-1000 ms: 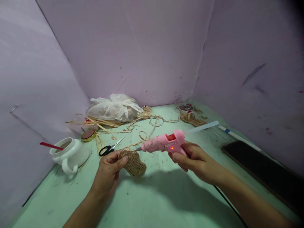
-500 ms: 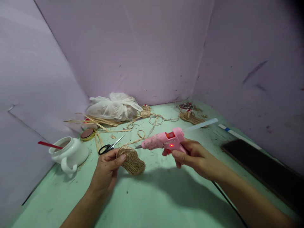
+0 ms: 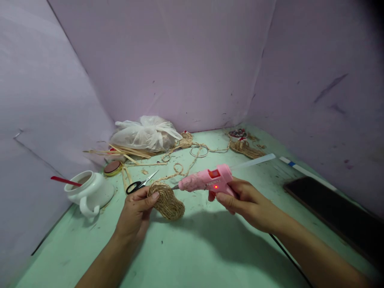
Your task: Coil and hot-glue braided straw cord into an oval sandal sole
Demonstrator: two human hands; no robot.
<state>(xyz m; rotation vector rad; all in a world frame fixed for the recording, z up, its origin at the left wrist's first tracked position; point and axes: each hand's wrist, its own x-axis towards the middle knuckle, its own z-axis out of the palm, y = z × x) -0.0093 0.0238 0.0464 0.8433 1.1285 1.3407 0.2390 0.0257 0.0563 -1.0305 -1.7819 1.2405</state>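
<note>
My left hand (image 3: 135, 211) pinches a heart-shaped piece wrapped in jute twine (image 3: 167, 202), held just above the green table. A loose strand of twine (image 3: 177, 170) trails from it toward the back. My right hand (image 3: 243, 200) grips a pink hot glue gun (image 3: 207, 181) with a red light glowing on its side and a clear glue stick (image 3: 255, 161) poking out behind. The metal nozzle points left and sits right at the top edge of the jute piece.
Black-handled scissors (image 3: 138, 185) lie behind my left hand. A white cup (image 3: 90, 193) with a red stick stands at the left. A plastic bag (image 3: 145, 134), straw strips, twine coils and a jute bundle (image 3: 244, 148) lie at the back. A dark slab (image 3: 333, 214) rests at the right.
The glue gun's nozzle has dropped slightly and come closer to the top of the jute piece. My left hand keeps its hold, barely shifted.
</note>
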